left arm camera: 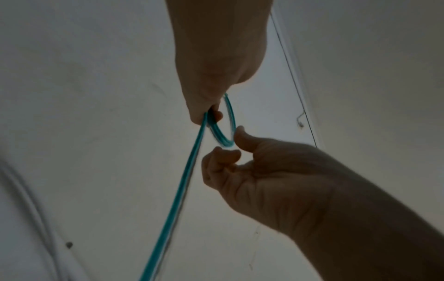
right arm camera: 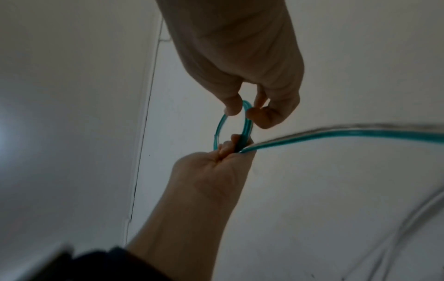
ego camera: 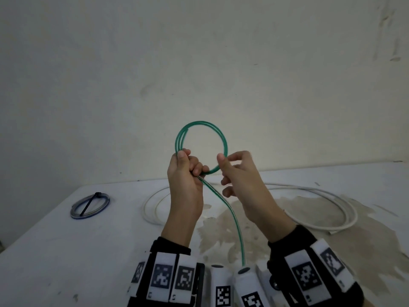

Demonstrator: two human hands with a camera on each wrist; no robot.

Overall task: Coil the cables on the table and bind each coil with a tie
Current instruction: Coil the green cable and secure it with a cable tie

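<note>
Green cable (ego camera: 234,220) tail ran from near table (ego camera: 66,251) edge up to left hand (ego camera: 184,176), fist clamping stacked loops so coil kept shape. Right hand (ego camera: 236,171) pinched coil's right side, likely guiding next turn. Beyond, loose white cable (ego camera: 345,207) mid-table; tied coil (ego camera: 90,205) toward left edge; room around.

The head camera is looking forward and down over the table (ego camera: 93,251) toward the wall. Each wrist camera is sitting close beneath its hand, facing upward past the fingers. All three views are sharing the green cable (ego camera: 201,129) loop above that table.
</note>
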